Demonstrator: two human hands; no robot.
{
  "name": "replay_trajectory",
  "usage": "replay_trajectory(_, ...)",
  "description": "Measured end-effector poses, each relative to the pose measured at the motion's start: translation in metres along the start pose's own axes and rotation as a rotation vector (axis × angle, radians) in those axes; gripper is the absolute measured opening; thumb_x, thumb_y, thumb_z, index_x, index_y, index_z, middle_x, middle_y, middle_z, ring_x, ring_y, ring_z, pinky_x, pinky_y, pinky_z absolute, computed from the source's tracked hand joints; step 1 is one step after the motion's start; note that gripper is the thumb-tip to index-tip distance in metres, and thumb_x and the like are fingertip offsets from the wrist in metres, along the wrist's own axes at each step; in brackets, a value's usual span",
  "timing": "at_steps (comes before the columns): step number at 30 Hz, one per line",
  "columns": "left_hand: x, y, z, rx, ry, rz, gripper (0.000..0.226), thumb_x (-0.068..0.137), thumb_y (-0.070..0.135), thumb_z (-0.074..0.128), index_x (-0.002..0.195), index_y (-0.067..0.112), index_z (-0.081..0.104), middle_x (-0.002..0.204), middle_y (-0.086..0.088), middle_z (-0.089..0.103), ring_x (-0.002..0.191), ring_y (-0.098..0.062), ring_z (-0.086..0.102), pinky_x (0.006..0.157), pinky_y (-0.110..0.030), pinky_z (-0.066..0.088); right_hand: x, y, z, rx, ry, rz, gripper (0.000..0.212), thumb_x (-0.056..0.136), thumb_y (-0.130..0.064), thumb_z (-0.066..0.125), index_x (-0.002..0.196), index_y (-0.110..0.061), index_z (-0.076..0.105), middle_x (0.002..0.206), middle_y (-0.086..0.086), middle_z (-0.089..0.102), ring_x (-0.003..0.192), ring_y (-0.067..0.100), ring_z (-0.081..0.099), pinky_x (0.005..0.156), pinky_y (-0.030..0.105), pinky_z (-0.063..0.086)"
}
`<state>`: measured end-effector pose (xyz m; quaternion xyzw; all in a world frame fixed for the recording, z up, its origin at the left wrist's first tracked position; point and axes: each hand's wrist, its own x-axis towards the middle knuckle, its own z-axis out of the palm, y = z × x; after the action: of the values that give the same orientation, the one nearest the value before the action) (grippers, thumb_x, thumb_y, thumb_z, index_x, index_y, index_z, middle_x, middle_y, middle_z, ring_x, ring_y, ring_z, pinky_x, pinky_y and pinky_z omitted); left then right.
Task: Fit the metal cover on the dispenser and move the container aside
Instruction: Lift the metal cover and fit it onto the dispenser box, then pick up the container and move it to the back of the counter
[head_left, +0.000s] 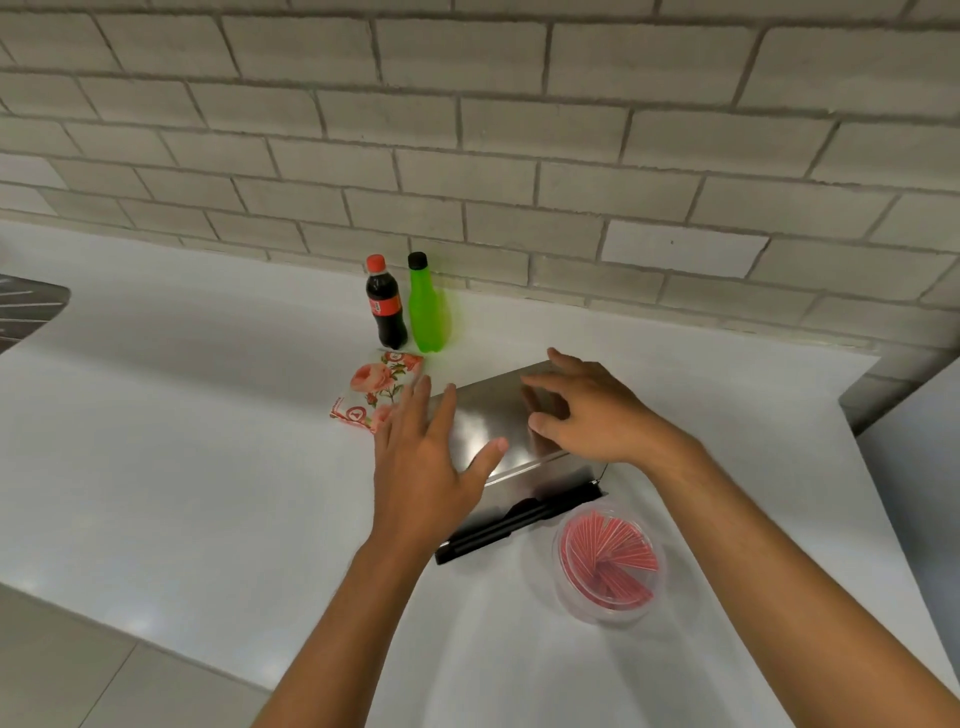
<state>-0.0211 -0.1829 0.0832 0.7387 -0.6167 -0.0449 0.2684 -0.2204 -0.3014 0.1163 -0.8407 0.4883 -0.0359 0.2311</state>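
Pressing down on the metal cover (498, 415), both hands are seating it on the dispenser (519, 514) near the counter's (182, 441) right end: the left hand (421, 457) is lying flat with fingers spread on the cover's left side, and the right hand (587, 410) is arching over its far right corner, fingers spread and bent, gripping nothing. Fitting seems to be the step in hand, and next the cover likely needs squaring before a hand is freed. Waiting just beside the dispenser's near right corner is the clear round container (608, 564), holding fanned red packets.
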Motion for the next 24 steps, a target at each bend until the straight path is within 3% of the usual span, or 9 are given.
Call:
replay_trajectory(5,-0.006,-0.006,0.008,0.07,-0.055,0.059,0.075,0.096,0.067,0.056,0.153,0.018,0.053,0.162,-0.013,0.044,0.155,-0.034,0.028,0.123,-0.054,0.025,-0.004,0.003,0.007,0.002,-0.024,0.011,0.061,0.104,-0.051,0.048,0.162,-0.041,0.03,0.175,-0.005,0.01,0.16,0.017,0.001,0.125,0.037,0.007)
replay_trajectory(9,-0.005,0.0,0.003,0.044,-0.052,0.076,0.073,0.098,0.064,0.056,0.15,0.014,0.056,0.161,-0.017,0.045,0.154,-0.036,0.03,0.124,-0.054,0.023,-0.016,0.002,0.005,0.066,0.022,0.02,0.06,0.105,-0.052,0.049,0.161,-0.04,0.034,0.174,-0.006,0.014,0.16,0.018,0.006,0.124,0.036,0.01)
replay_trajectory(13,-0.022,0.02,0.002,-0.138,0.013,0.269,0.056,0.094,0.052,0.066,0.135,0.014,0.07,0.146,-0.013,0.061,0.141,-0.034,0.049,0.111,-0.059,0.042,-0.05,0.015,0.004,0.217,0.137,0.044,0.064,0.1,-0.064,0.05,0.159,-0.04,0.039,0.171,-0.009,0.023,0.157,0.015,0.018,0.125,0.038,0.022)
replay_trajectory(15,-0.038,0.028,0.006,-0.233,-0.014,0.396,0.051,0.093,0.051,0.07,0.132,0.017,0.072,0.139,-0.003,0.065,0.132,-0.026,0.056,0.103,-0.053,0.047,-0.074,0.026,0.004,0.292,0.181,0.086,0.068,0.096,-0.069,0.054,0.157,-0.043,0.041,0.169,-0.01,0.03,0.155,0.011,0.024,0.123,0.036,0.025)
replay_trajectory(18,-0.062,0.035,0.015,-0.354,-0.187,0.467,0.065,0.092,0.063,0.068,0.146,0.029,0.058,0.147,0.013,0.054,0.136,-0.01,0.049,0.109,-0.039,0.045,-0.114,0.045,0.012,0.392,0.203,0.15,0.073,0.088,-0.072,0.063,0.154,-0.047,0.045,0.162,-0.015,0.041,0.145,0.001,0.038,0.12,0.035,0.035)
replay_trajectory(21,-0.079,0.031,0.031,-0.371,-0.343,0.439,0.093,0.082,0.081,0.065,0.16,0.048,0.027,0.163,0.027,0.026,0.149,0.002,0.027,0.116,-0.029,0.031,-0.152,0.056,0.031,0.547,0.197,0.229,0.073,0.08,-0.073,0.072,0.147,-0.052,0.051,0.149,-0.027,0.051,0.126,-0.016,0.05,0.109,0.024,0.047)
replay_trajectory(24,-0.09,0.019,0.054,-0.416,-0.426,0.421,0.114,0.071,0.078,0.076,0.161,0.054,0.01,0.168,0.029,0.01,0.153,0.004,0.018,0.113,-0.028,0.034,-0.18,0.058,0.061,0.691,0.199,0.316,0.071,0.079,-0.069,0.079,0.144,-0.06,0.05,0.146,-0.031,0.053,0.129,-0.007,0.054,0.1,0.018,0.05)
